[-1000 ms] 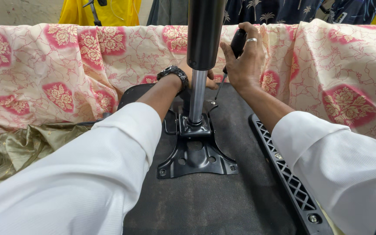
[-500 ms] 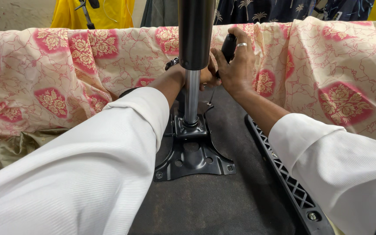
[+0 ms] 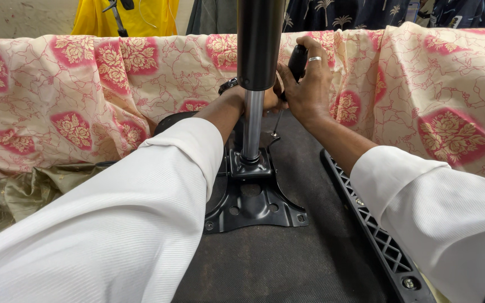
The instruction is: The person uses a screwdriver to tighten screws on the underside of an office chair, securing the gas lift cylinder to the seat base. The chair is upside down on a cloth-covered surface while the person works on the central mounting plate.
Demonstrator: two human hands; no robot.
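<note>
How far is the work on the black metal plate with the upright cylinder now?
The black metal mounting plate already sits on the dark seat underside, its near corner screws in. The right hand grips a black-handled screwdriver at the plate's far edge. The left hand is behind the cylinder. Far fasteners are hidden.

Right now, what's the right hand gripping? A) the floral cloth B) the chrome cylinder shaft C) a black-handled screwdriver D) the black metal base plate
C: the right hand wraps a black-handled screwdriver, its thin shaft angling down toward the seat underside, beside the chrome cylinder shaft.
</note>
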